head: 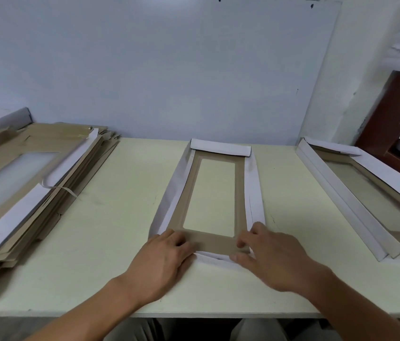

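A flat brown cardboard frame [239, 188] with a rectangular window lies in the middle of the pale table [125, 198], with white paper flaps along its sides. The far flap [219, 147] is folded over the frame. My left hand [162, 262] rests on the frame's near left corner, fingers fairly straight. My right hand [272, 257] is at the near right corner, where its thumb and fingers pinch the white near flap [214, 256].
A stack of flat cardboard frames with white paper edges [39, 183] fills the table's left side. A folded white-edged frame [356, 198] lies at the right. A wall stands behind the table, and a dark wooden frame [390, 114] is at far right.
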`<control>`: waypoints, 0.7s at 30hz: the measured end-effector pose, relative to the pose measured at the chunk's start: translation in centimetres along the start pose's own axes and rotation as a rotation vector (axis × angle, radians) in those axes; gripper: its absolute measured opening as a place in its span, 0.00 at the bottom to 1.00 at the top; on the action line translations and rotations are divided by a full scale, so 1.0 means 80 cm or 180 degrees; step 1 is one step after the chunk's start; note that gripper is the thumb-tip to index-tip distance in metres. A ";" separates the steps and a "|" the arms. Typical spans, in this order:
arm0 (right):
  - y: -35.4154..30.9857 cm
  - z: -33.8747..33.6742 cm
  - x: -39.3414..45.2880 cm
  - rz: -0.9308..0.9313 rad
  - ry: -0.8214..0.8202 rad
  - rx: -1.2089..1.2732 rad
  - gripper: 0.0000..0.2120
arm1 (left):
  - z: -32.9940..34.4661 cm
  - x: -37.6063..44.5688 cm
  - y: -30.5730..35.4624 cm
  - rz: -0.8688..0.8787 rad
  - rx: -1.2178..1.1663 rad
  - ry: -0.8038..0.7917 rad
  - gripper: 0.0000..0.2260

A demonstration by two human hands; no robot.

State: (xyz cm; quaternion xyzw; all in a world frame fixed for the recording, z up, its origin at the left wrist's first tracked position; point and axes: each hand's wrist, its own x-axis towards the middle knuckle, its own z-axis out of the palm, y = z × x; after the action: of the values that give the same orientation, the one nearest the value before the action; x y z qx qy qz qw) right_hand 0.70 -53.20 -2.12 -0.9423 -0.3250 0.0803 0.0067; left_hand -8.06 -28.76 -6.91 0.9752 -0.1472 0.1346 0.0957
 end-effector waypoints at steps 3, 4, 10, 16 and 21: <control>-0.007 0.005 -0.013 -0.0122 0.0020 -0.0079 0.17 | -0.003 0.003 0.001 -0.0012 -0.0067 0.0024 0.09; -0.007 0.007 -0.015 -0.0138 -0.0026 -0.0069 0.14 | -0.004 0.004 0.002 -0.0016 -0.0100 0.0041 0.07; 0.012 0.014 -0.012 0.0141 0.0047 0.0022 0.10 | -0.016 -0.003 -0.016 -0.0149 -0.0071 0.0039 0.07; 0.009 0.026 -0.023 0.0312 0.1136 0.0112 0.12 | -0.016 -0.011 -0.005 -0.0499 -0.0284 0.0302 0.12; -0.013 0.055 -0.046 0.0841 0.1956 0.2300 0.28 | 0.000 -0.013 0.029 -0.0752 -0.0548 0.0697 0.10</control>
State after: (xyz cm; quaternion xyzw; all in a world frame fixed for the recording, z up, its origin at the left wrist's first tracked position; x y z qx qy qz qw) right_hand -3.47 -54.80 -5.84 -0.8930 -0.1371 -0.0936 0.4184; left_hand -9.72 -30.63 -6.86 0.9534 -0.0312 0.2148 0.2094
